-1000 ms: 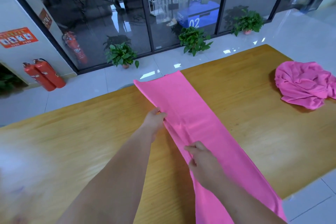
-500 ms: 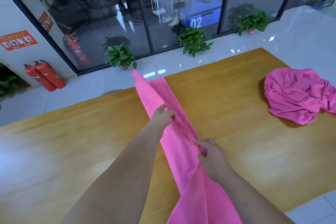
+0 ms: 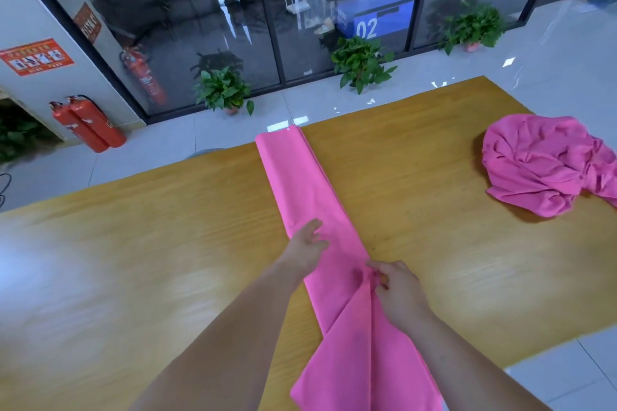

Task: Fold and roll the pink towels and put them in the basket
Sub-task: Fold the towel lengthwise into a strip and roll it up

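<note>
The left hand (image 3: 307,243) rests flat on the pink towel (image 3: 295,173), just folded narrower across the bench (image 3: 150,233) (near end still splayed). The right hand (image 3: 399,292) pinches its edge; rolling looks close, crumpled towel (image 3: 541,163) waiting at the right edge.

Just our bare arms here
Our left hand (image 3: 305,252) and right hand (image 3: 399,294) are bare, forearms uncovered down to the frame edge.
</note>
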`<act>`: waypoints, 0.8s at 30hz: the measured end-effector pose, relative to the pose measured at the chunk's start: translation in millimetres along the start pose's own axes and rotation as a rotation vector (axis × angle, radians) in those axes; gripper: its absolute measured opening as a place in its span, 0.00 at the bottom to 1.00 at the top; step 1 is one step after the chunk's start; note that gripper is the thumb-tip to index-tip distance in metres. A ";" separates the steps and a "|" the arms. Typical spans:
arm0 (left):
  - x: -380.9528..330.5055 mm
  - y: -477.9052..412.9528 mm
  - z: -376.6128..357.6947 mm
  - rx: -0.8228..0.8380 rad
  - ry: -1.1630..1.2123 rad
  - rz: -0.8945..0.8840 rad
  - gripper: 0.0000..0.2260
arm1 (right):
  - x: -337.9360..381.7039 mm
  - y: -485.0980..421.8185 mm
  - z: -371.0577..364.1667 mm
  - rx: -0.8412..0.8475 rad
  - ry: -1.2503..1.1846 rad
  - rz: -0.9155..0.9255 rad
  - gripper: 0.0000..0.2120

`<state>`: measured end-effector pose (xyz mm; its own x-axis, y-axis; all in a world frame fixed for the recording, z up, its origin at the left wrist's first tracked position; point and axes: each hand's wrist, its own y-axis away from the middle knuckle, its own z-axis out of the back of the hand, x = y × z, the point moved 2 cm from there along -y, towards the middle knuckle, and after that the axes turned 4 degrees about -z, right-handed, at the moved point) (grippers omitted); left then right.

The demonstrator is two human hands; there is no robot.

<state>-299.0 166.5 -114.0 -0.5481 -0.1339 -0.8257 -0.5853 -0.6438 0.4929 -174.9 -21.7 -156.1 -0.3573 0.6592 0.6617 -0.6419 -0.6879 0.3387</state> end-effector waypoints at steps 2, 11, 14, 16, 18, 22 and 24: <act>7.5 10.7 2.9 0.017 -0.021 -0.015 0.28 | 2.6 10.2 0.7 -0.011 0.023 -0.008 0.29; 57.8 71.1 3.2 0.087 -0.091 -0.118 0.28 | 15.3 78.8 -17.0 -0.057 0.135 -0.050 0.29; 71.4 94.8 3.9 0.108 -0.130 -0.141 0.27 | 16.4 105.4 -25.5 -0.060 0.123 -0.067 0.30; 81.8 107.9 3.3 0.124 -0.202 -0.173 0.27 | 13.4 122.7 -32.2 -0.074 0.142 -0.064 0.30; 94.4 118.5 1.4 0.146 -0.276 -0.214 0.28 | 8.6 138.8 -41.2 -0.068 0.186 -0.068 0.31; 115.9 142.4 -3.5 0.182 -0.306 -0.221 0.29 | 5.3 163.3 -52.8 -0.056 0.294 -0.082 0.31; 125.6 153.1 -5.0 0.178 -0.312 -0.208 0.31 | 3.8 170.5 -56.1 -0.059 0.316 -0.072 0.31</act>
<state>-454.5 47.3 -143.6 -0.5460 0.2379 -0.8033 -0.7819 -0.4889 0.3867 -323.8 -119.5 -133.4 -0.4960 0.7737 0.3942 -0.7080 -0.6232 0.3322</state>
